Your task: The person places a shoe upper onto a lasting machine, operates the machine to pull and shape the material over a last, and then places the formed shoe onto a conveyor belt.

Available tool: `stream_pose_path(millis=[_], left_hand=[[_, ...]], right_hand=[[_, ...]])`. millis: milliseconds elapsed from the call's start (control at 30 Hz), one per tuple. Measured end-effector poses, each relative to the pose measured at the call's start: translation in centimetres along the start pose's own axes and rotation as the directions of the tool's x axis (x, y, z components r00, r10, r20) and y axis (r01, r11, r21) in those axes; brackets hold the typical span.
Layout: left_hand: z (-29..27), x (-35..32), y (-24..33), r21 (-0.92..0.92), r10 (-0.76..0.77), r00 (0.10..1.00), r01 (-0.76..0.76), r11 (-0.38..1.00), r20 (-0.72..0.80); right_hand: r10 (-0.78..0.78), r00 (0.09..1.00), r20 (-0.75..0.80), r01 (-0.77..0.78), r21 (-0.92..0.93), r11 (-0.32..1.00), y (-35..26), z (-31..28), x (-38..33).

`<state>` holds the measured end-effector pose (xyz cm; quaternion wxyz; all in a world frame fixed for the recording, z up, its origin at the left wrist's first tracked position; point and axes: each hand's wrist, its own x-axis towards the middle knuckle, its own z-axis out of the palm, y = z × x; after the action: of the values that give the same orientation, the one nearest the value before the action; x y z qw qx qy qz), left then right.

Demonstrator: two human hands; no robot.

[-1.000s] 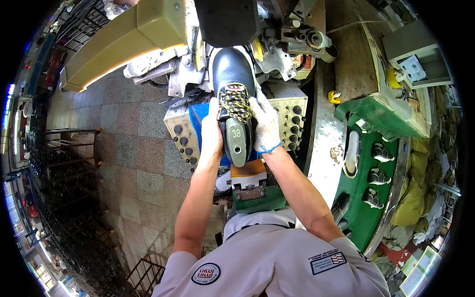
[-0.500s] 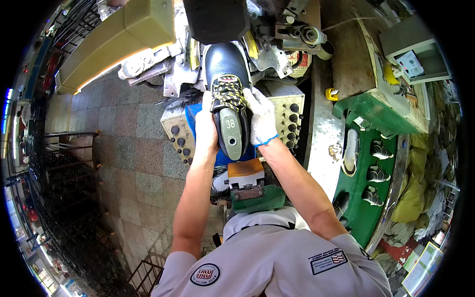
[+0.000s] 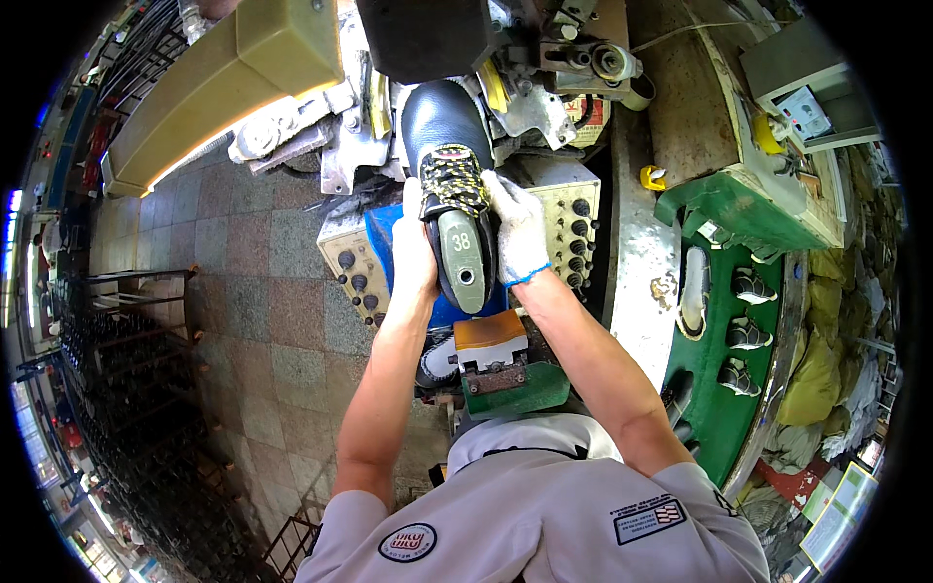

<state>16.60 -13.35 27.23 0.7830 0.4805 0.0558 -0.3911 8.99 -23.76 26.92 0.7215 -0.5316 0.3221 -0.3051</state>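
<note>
A black leather shoe upper (image 3: 437, 121) with black-and-yellow laces is pulled over a grey-green shoe last (image 3: 464, 255). Its toe points away from me into a machine, between two yellow pads under a dark block (image 3: 426, 37). My left hand (image 3: 414, 255) grips the left side of the shoe and looks bare, though bright light washes out its fingers. On the opposite side, my right hand (image 3: 520, 225), in a white glove with a blue cuff edge, closes against the shoe by the laces. An orange-topped pad (image 3: 488, 330) stands just behind the heel.
Cream control boxes with black knobs (image 3: 573, 233) flank the shoe. A yellow machine arm (image 3: 219, 92) spans the upper left. At right, a green shelf (image 3: 714, 389) holds several shoes beside a metal ledge (image 3: 643, 262). Dark racks (image 3: 126, 379) stand on the left floor.
The view has shifted slightly. The heel end of the last has swung a little to the right, both hands moving with it; the toe stays in the machine.
</note>
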Motion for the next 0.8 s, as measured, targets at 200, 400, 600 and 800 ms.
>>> stream_pose_path(millis=[200, 400, 600, 800], left_hand=[[-1.1, 1.1, -2.2, 0.078, 0.165, 0.986, -0.165, 0.983, 0.005], [-1.3, 1.3, -2.3, -0.01, 0.227, 0.971, -0.227, 0.974, 0.072], [-1.5, 1.1, -2.5, 0.1, 0.215, 0.972, -0.224, 0.97, 0.09], [-14.4, 1.4, -11.9, 0.838, 0.092, 0.967, -0.253, 0.484, 0.239]], right_hand=[[-0.154, 0.987, 0.049, 0.158, -0.112, 0.981, 3.2, -0.9, 0.6], [-0.007, 0.999, 0.049, 0.009, -0.036, 0.999, 2.3, -0.4, 0.6], [0.009, 0.998, 0.062, -0.013, 0.057, 0.998, 2.5, -1.1, 0.5], [0.099, 0.932, 0.35, -0.283, 0.526, 0.802, 1.2, -9.3, -2.4]])
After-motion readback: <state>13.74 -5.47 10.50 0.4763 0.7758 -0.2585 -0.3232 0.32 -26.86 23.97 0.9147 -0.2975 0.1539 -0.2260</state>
